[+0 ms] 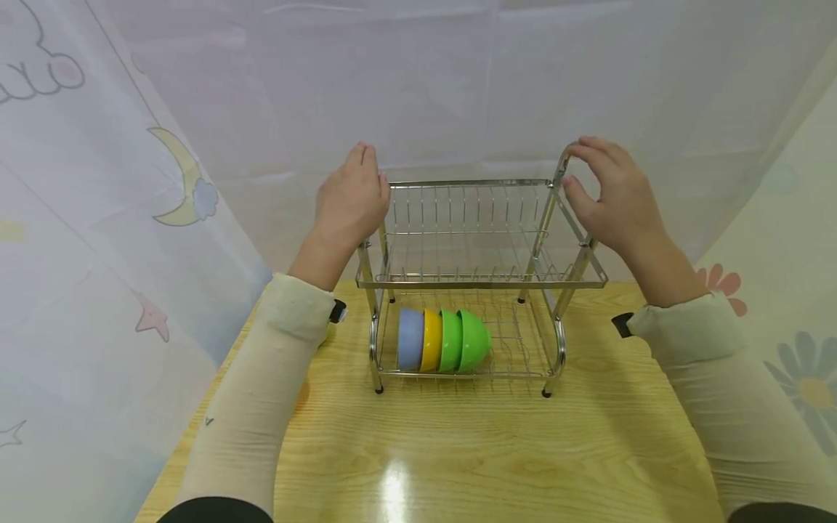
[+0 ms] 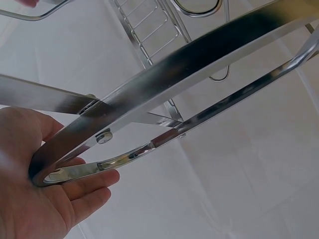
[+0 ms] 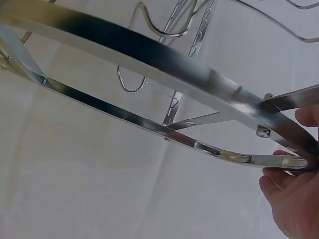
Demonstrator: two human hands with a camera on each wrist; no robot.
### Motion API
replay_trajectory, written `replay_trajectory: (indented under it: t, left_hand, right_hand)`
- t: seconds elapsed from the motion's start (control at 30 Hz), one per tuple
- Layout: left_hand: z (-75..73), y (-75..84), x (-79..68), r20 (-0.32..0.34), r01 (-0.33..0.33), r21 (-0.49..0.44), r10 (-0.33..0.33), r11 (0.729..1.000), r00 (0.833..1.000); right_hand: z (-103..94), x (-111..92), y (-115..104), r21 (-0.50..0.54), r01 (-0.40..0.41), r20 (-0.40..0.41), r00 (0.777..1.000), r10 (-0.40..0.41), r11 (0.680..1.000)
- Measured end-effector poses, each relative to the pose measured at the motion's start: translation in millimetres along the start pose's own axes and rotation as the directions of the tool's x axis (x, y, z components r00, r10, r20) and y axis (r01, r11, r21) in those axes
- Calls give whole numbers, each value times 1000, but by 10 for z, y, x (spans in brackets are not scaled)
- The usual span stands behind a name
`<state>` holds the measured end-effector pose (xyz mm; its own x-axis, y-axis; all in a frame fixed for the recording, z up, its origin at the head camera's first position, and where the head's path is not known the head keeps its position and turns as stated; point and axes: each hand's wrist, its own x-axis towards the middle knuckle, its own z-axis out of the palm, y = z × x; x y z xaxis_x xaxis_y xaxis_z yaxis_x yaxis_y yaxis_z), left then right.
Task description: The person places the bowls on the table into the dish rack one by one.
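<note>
Head: two hands (image 1: 353, 196) (image 1: 617, 200), one rack (image 1: 480, 285).

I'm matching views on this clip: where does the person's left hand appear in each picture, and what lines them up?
Head view: left hand in the upper half, left of centre, at the left end of the metal rack.
Left wrist view: left hand at the lower left.
Right wrist view: not in it; the right hand is at the right edge.
Shared landmark: the metal rack.

2-tier dish rack (image 1: 480, 285) | shiny metal, wire-shelved, black-footed | upright | standing on wood-grain table (image 1: 471, 436)
</note>
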<state>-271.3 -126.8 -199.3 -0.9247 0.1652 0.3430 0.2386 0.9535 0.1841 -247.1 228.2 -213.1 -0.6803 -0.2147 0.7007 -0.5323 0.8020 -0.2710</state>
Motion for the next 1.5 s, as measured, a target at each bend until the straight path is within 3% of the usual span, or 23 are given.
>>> replay_trajectory:
  t: [0.17,0.43,0.6,0.83,1.1,1.33,1.5]
  left_hand:
    - [-8,-2,-10,1,-4,-2,4,1000,1000]
    - [-9,-29,-23,-16,-15,-18,15,1000,1000]
    - [0,-85,-57,-9,-50,-127,49,991,999]
    - [-21,-219,-126,26,-87,-289,98,953,995]
    - [3,-469,-291,-60,-216,-362,208,907,976]
    - [93,-784,-456,-46,-174,-361,169,916,984]
    - [195,-1015,-540,16,-118,-334,130,935,991]
  right_hand:
    - [-53,35,7,-48,-96,115,988,101,994]
    - [-135,120,-9,-90,-148,238,957,166,985]
    - [-124,106,-19,-118,-140,240,957,166,983]
    - [-89,88,-10,-137,-121,209,967,148,983]
    - [-86,81,-22,-144,-120,192,970,147,982]
    - [-89,75,-60,-156,-127,192,969,156,979]
    - [-95,76,-79,-156,-128,193,968,158,979]
